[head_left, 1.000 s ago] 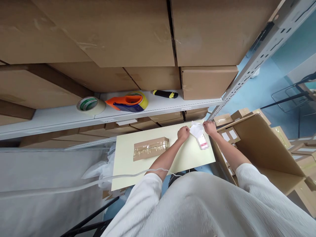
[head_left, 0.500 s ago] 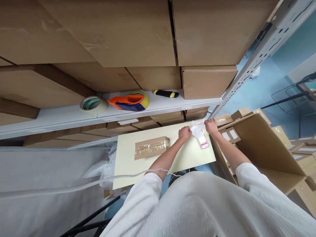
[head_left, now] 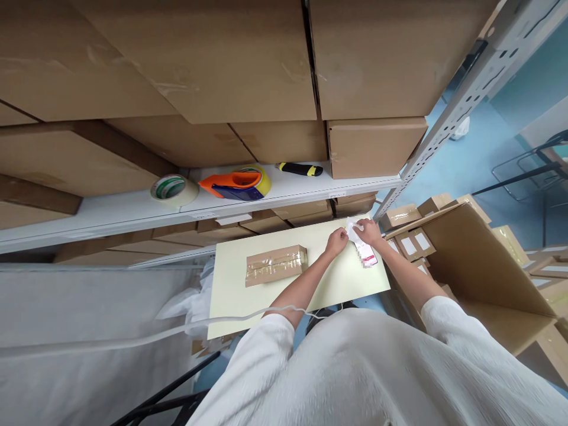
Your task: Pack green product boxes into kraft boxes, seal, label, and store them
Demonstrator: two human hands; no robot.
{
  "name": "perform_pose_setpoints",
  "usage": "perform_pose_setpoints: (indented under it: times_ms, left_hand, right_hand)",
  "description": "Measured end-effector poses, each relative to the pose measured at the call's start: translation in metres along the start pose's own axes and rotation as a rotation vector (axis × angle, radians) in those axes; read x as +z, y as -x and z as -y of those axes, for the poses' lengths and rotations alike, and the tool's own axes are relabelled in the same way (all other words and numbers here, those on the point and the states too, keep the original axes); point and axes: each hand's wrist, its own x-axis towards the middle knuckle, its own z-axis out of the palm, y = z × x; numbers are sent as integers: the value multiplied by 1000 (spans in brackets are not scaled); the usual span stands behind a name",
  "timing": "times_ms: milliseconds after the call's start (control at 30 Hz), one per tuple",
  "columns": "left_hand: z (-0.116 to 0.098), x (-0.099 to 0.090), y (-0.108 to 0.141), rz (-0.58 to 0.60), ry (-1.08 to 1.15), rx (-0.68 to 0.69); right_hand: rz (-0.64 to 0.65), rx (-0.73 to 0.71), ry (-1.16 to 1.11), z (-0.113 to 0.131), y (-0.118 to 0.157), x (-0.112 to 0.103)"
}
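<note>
My left hand (head_left: 337, 242) is closed at the left edge of a small white sheet (head_left: 352, 229), pinching it. My right hand (head_left: 367, 231) has its fingers closed on the sheet's right side. Below the sheet, a white label with red print (head_left: 367, 255) lies on the pale yellow board (head_left: 231, 307). A taped brown box (head_left: 276, 265) rests on the board to the left of my left hand.
On the grey shelf (head_left: 293, 188) above are a tape roll (head_left: 174, 190), an orange tape dispenser (head_left: 233, 184) and a black-yellow cutter (head_left: 300, 170). A large open carton (head_left: 483, 260) with small boxes stands right. A white cable (head_left: 146, 338) crosses at left.
My right hand has moved left, nearer my left hand, and the white sheet between them looks more bunched up. The view has shifted slightly.
</note>
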Motion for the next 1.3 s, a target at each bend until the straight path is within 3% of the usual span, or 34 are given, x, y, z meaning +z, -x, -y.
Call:
perform_pose_setpoints:
  times_ms: [333,867,1067,1300]
  left_hand:
    - [6,3,1,-53,100,-149]
    - [20,-22,-7,-215,100,-306]
    - [24,-29,-12,-296,89,-359]
    - [33,-42,-15,-332,85,-383]
  right_hand:
    - [5,142,-101,6,-6,1]
    - [-242,290,-99,-44,-5,0]
    - [-204,401,-120,-53,-8,-5]
    - [-139,417,-43,-54,-8,-15]
